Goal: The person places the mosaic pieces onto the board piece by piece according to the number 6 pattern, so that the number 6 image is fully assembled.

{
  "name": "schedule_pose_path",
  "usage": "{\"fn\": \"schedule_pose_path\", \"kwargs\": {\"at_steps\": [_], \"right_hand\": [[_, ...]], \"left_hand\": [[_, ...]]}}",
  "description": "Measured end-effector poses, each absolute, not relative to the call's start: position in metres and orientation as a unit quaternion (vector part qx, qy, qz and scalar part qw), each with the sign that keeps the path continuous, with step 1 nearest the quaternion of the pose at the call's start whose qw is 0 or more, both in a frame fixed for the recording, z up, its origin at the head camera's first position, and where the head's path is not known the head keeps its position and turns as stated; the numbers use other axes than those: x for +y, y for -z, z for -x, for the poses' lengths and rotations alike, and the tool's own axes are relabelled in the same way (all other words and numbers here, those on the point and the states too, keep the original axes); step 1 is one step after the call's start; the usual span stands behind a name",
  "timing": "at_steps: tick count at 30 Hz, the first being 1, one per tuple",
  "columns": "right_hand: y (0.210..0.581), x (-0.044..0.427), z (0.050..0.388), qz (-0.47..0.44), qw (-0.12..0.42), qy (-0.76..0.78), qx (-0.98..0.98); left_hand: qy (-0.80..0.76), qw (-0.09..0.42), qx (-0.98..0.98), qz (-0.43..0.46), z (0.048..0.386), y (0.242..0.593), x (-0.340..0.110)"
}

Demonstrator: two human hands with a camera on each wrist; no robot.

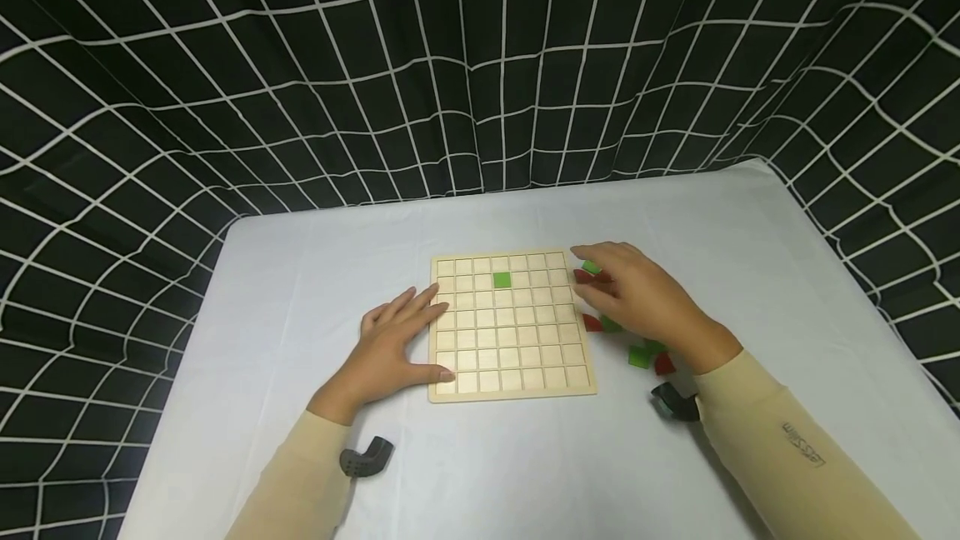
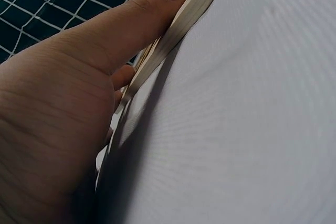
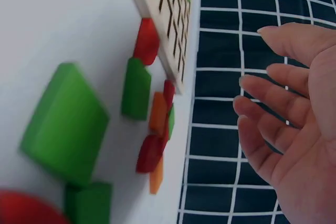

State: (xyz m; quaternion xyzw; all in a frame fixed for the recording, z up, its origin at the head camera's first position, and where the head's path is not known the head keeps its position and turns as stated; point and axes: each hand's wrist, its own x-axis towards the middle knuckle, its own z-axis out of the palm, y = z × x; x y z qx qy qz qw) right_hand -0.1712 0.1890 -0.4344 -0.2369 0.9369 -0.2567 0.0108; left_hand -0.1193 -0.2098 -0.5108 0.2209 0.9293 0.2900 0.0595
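A pale wooden grid board (image 1: 506,338) lies on the white table, with one green square tile (image 1: 502,280) in a cell toward its far side. My left hand (image 1: 386,357) rests on the board's left edge, fingers spread; in the left wrist view its thumb (image 2: 126,24) lies over the rim. Above loose pieces beside the board's right edge is my right hand (image 1: 645,290), its fingers loosely bent. The right wrist view shows nothing held in it. Below it lie a green block (image 3: 65,121), a red piece (image 3: 147,41) and an orange piece (image 3: 157,113), partly hidden in the head view.
More green blocks (image 1: 640,357) and a red piece (image 1: 664,363) lie near the right wrist. Dark devices sit at the left wrist (image 1: 367,457) and right wrist (image 1: 674,402). A black curtain (image 1: 495,107) with a white grid surrounds the table's back and sides.
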Motion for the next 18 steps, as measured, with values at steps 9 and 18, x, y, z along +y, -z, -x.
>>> {"fn": "schedule_pose_path", "kwargs": {"at_steps": [9, 18], "right_hand": [[0.448, 0.204, 0.156, 0.237, 0.006, 0.277, 0.931], [0.454, 0.223, 0.143, 0.219, 0.033, 0.271, 0.937]], "left_hand": [[-0.292, 0.062, 0.929, -0.22, 0.12, 0.508, -0.208], [-0.288, 0.058, 0.93, -0.222, 0.119, 0.512, -0.209]]}}
